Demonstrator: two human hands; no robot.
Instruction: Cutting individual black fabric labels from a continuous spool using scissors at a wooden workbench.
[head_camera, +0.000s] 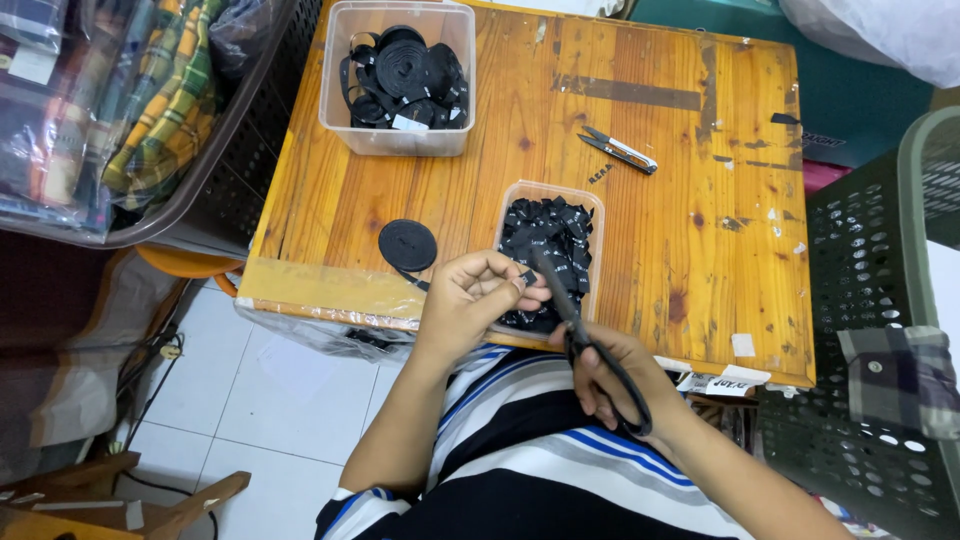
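Head view looks down on a left hand (478, 295) pinching a small piece of black woven ribbon (526, 276) between curled fingertips, while the right hand (612, 378), fingers through the loops, grips long black scissors (590, 345) whose blades meet that ribbon. Just beyond both hands sits a clear plastic tray (510, 205) of cut black labels; a flat coiled ribbon roll (407, 244) lies left of it on the scuffed wooden table (680, 220).

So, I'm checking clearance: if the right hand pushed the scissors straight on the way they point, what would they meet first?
Probably the left hand: the black scissors in the right hand point up-left at its fingertips and the ribbon piece there, over the small tray. Depth is unclear.
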